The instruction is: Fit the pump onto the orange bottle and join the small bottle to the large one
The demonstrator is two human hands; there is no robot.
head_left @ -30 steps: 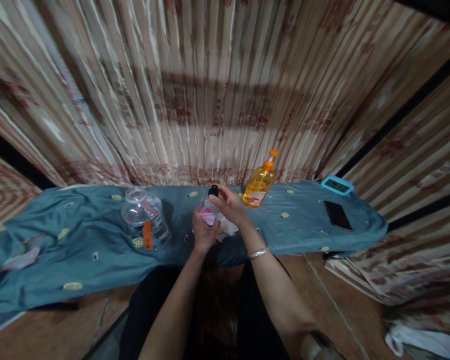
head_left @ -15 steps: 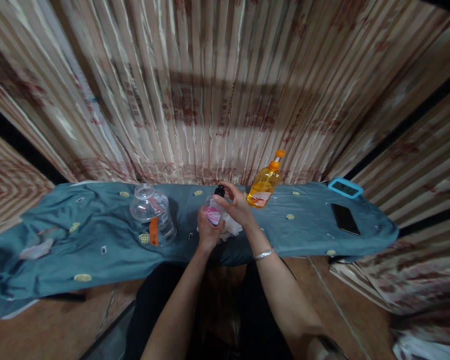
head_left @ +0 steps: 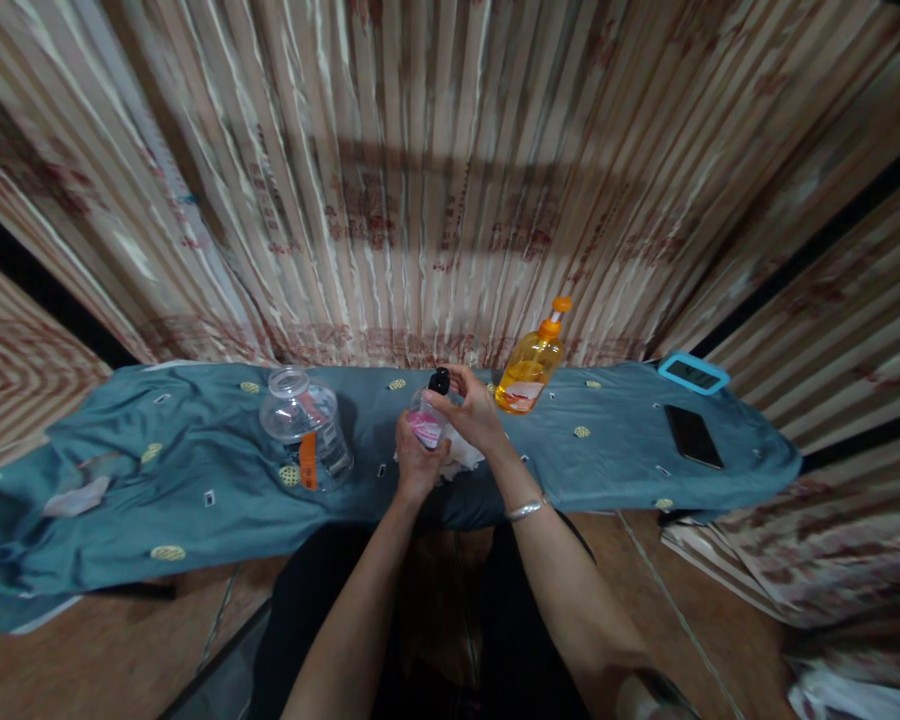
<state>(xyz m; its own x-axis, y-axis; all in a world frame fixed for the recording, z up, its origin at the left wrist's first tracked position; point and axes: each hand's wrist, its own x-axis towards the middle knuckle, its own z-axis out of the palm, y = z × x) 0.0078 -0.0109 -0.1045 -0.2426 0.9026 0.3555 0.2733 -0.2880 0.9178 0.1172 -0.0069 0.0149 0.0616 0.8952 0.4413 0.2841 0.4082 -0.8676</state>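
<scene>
A small clear bottle point(head_left: 426, 428) with a pink-and-white label and a black cap point(head_left: 439, 381) is held above the table in front of me. My left hand point(head_left: 418, 465) wraps round its lower body. At the top, my right hand point(head_left: 476, 412) has its thumb and fingers curled about the cap and neck; exact finger contact is hard to make out. Beneath the hands lies crumpled white tissue point(head_left: 461, 456), partly hidden. An orange pump bottle point(head_left: 529, 370) of yellow liquid stands just beyond my right hand. Left of my hands is a large clear plastic jar point(head_left: 328, 440) with an orange label.
A teal patterned cloth point(head_left: 592, 470) covers the long table. Toward the right end lie a black phone point(head_left: 693, 436) and a blue-framed digital clock point(head_left: 694, 373). Another white tissue point(head_left: 79, 498) rests at the far left. Striped curtains point(head_left: 420, 200) hang close behind and at the sides.
My right fingers have shifted slightly around the black cap, which shows a little more now. The bottle stays in my left hand, and the other things keep their places.
</scene>
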